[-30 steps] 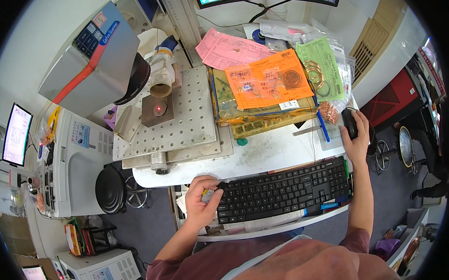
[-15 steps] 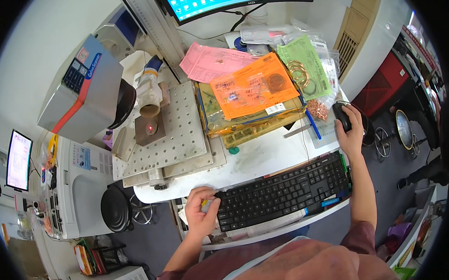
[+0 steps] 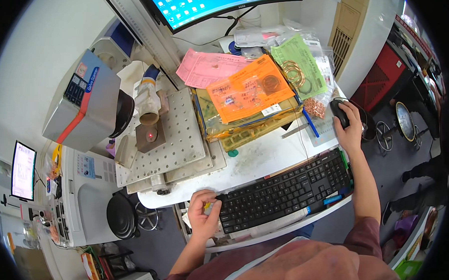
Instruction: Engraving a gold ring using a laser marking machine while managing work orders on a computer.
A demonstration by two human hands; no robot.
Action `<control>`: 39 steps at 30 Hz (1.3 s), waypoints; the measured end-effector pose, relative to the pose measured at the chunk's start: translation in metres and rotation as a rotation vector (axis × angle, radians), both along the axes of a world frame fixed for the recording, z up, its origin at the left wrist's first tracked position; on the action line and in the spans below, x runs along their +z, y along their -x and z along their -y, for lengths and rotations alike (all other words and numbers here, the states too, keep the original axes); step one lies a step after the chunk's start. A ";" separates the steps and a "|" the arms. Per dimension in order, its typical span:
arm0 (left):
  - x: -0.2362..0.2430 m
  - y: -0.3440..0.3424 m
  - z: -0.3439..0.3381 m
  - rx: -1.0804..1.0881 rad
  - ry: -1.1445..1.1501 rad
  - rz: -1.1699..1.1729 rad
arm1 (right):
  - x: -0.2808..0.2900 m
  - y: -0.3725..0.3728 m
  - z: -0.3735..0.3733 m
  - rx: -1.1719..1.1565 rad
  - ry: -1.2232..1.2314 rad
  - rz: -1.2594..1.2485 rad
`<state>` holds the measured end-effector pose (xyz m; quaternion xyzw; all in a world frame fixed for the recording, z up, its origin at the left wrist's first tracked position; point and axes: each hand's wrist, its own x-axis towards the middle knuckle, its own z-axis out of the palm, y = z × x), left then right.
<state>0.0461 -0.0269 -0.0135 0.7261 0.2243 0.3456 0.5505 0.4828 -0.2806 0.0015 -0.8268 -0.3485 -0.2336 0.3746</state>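
My right hand (image 3: 351,130) lies over a black computer mouse (image 3: 339,114) at the right end of the white table, fingers curved along its side. At the left end of a black keyboard (image 3: 282,190), my left hand (image 3: 204,216) has curled fingers, with fingertips and thumb at the keyboard's corner. A bit of something yellow shows in the gap between thumb and fingers. On a perforated metal plate (image 3: 182,142), a dark square block (image 3: 143,144) carries a small round piece (image 3: 151,135) lit by a red dot. A grey scanner head (image 3: 82,103) hangs beside it.
Orange (image 3: 247,96), pink (image 3: 208,65) and green slips (image 3: 301,61) with bagged rings lie on a yellowed tray (image 3: 254,131). A blue pen (image 3: 311,123) and a steel ruler (image 3: 294,131) are nearby. A monitor (image 3: 223,5) stands behind; a black stool (image 3: 121,216) is at left.
The view has shifted slightly, so the table and tray sit a little differently in it. Both hands keep their places at the keyboard and mouse. At far right, another person's legs show more.
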 end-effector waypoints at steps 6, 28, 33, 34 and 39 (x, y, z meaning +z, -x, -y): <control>-0.002 0.001 0.000 -0.003 -0.001 -0.014 | -0.001 -0.001 0.001 -0.001 -0.004 -0.010; -0.004 0.000 -0.001 -0.004 0.017 -0.009 | 0.001 0.002 0.000 -0.029 0.004 -0.019; -0.005 0.001 -0.001 -0.003 -0.001 -0.013 | -0.001 -0.001 0.002 -0.011 -0.011 -0.016; -0.005 0.001 -0.002 -0.003 0.000 -0.011 | -0.002 -0.001 0.002 -0.003 -0.012 -0.018; -0.004 0.000 -0.002 -0.004 -0.004 -0.011 | 0.001 0.002 0.001 -0.011 -0.008 -0.031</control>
